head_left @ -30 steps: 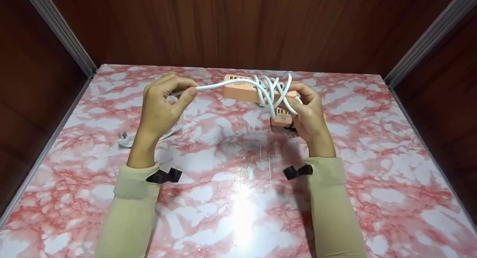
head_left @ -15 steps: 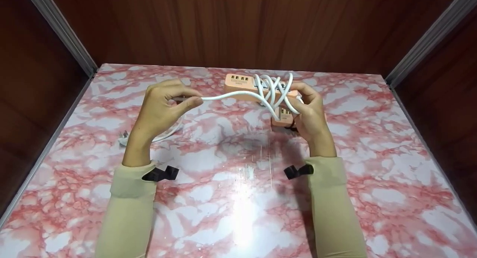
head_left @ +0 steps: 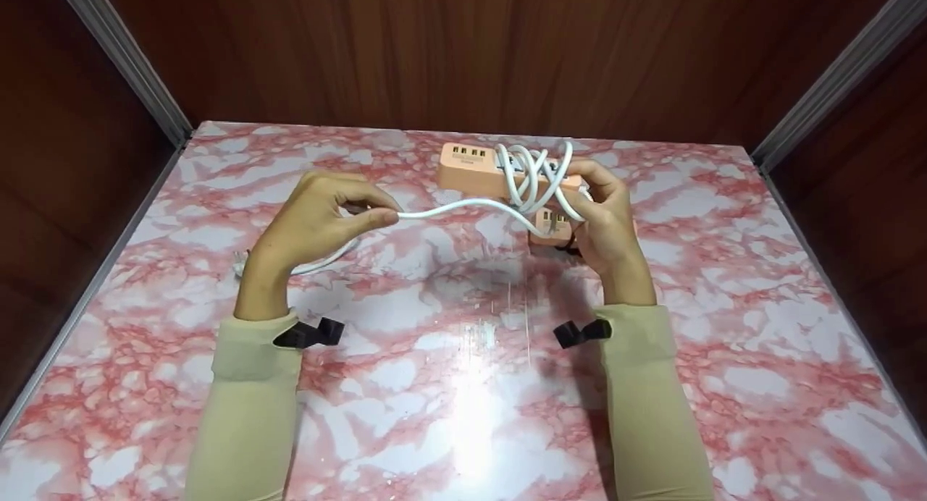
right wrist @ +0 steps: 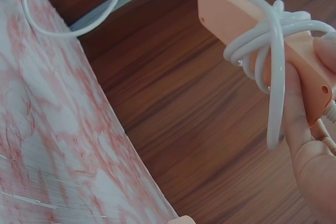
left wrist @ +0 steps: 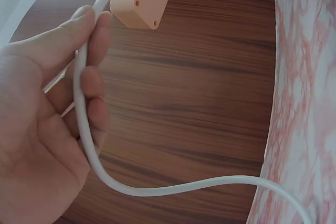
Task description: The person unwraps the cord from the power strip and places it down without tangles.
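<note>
An orange power strip (head_left: 471,169) is held above the table by my right hand (head_left: 607,215), which grips its right end. Several loops of the strip's white cord (head_left: 532,179) wrap around its body, as the right wrist view also shows. My left hand (head_left: 319,215) pinches the free stretch of cord (left wrist: 81,87) between thumb and fingers, left of the strip. From there the cord sags across to the loops. Its tail drops behind my left forearm to a white plug (head_left: 239,263) lying on the table, partly hidden by the wrist.
Below my right hand a second orange power strip (head_left: 552,229) with a black tie lies on the table, partly covered by the hand. The table top (head_left: 405,385) is red-and-white marbled. Brown wood-grain panels (head_left: 463,52) stand at the back and both sides.
My left hand has come down and slightly right, drawing the pinched cord lower in front of the strip. My right hand and the strip have barely shifted.
</note>
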Motion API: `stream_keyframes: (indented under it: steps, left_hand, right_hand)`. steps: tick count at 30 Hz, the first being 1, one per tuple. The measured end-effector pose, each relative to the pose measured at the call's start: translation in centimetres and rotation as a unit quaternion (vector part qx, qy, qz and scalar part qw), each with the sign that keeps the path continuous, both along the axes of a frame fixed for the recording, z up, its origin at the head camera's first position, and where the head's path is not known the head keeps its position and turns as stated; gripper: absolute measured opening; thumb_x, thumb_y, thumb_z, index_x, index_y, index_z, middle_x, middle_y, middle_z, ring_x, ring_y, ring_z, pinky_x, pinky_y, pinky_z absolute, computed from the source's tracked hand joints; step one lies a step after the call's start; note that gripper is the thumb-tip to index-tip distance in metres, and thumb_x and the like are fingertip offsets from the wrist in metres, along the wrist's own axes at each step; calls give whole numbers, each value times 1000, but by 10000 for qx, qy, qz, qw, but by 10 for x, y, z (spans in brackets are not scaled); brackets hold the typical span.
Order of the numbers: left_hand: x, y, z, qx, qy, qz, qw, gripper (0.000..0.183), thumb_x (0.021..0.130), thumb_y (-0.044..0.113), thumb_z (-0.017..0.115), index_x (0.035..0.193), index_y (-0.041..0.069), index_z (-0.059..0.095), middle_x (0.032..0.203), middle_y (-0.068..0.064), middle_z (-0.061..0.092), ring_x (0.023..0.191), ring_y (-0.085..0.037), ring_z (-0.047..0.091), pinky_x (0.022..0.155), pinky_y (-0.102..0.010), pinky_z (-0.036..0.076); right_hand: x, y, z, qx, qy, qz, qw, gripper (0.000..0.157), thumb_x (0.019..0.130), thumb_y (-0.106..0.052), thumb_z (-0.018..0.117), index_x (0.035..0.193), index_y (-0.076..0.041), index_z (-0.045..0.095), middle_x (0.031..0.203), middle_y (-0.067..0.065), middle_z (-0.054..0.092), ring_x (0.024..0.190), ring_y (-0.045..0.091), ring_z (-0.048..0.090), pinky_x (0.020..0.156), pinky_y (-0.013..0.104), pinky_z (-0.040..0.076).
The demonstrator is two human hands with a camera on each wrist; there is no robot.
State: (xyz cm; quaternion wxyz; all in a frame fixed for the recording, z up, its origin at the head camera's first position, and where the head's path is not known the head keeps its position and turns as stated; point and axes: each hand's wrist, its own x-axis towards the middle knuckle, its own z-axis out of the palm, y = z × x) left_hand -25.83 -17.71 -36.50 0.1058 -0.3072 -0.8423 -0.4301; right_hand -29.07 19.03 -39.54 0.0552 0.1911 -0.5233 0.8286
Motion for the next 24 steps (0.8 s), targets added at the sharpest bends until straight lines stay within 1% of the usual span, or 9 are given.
stream_keyframes:
  steps: [2,7,9,12,18,24]
  left_hand:
    - [0,0,0,-147,-135,-21,9998,7,97,24,81,102,22,86,94,13,79,82,-8,70,81,-27,54]
    - [-1,0,-2,-427,-303,-109,9986,13,99,27,78,109,25,86,100,12,79,87,-9,69,85,-35,55]
    - [-3,0,-4,-522,-333,-124,9980,13,99,27,78,109,24,86,100,11,79,88,-10,69,86,-40,56]
    - [-5,0,-7,-648,-394,-75,9971,14,99,27,78,109,22,86,100,9,79,91,-10,71,88,-41,56]
    - [-12,1,-14,-841,-489,203,9950,13,99,26,78,108,21,86,101,7,79,91,-12,71,85,-38,55]
    - [-18,2,-21,-999,-575,696,9909,13,100,27,77,108,21,86,104,6,81,94,-14,73,86,-40,55]
  right_hand:
    - [0,0,0,9,0,7,10000,24,92,14,61,102,-3,74,102,11,70,94,21,71,82,30,62]
    - [0,1,0,21,5,14,10000,23,92,14,62,101,-4,75,101,10,70,93,21,71,82,30,61]
    - [0,1,0,29,5,5,10000,24,92,14,61,101,-4,74,101,10,70,93,21,71,83,30,61]
    - [1,0,1,49,-13,-15,10000,26,91,15,60,101,-4,74,100,10,70,93,21,71,82,29,61]
    - [1,0,2,32,-29,77,10000,24,92,14,61,101,-4,75,100,11,70,94,20,70,83,31,62]
    - [0,0,2,9,-29,182,9998,26,91,15,61,100,-4,75,101,11,70,92,19,71,83,33,62]
